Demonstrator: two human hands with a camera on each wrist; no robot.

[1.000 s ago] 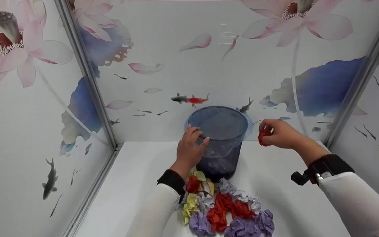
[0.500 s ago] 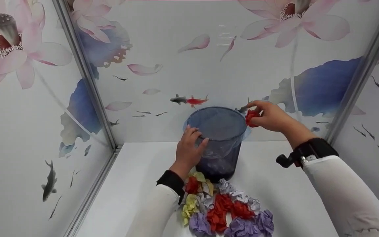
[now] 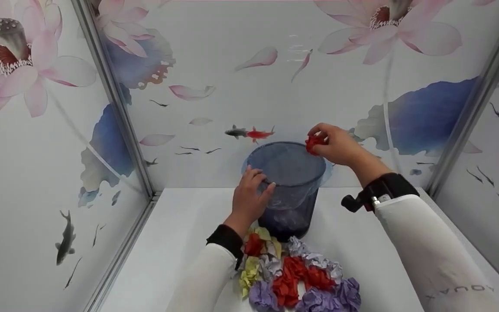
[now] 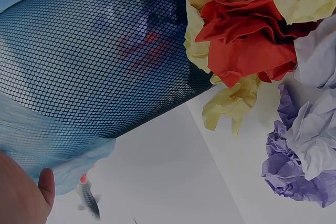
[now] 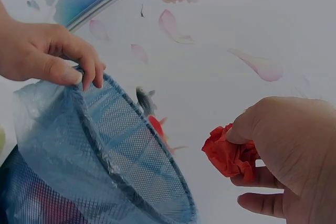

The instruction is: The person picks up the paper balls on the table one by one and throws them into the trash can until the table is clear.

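Farther left now, your right hand pinches a crumpled red paper ball near the round, blue-lined black mesh bin that your left hand grips; early release could drop it outside.

The white back wall is being decorated by pink lotus flowers, blue leaves and a red fish. It is being flanked by 2 grey metal posts.
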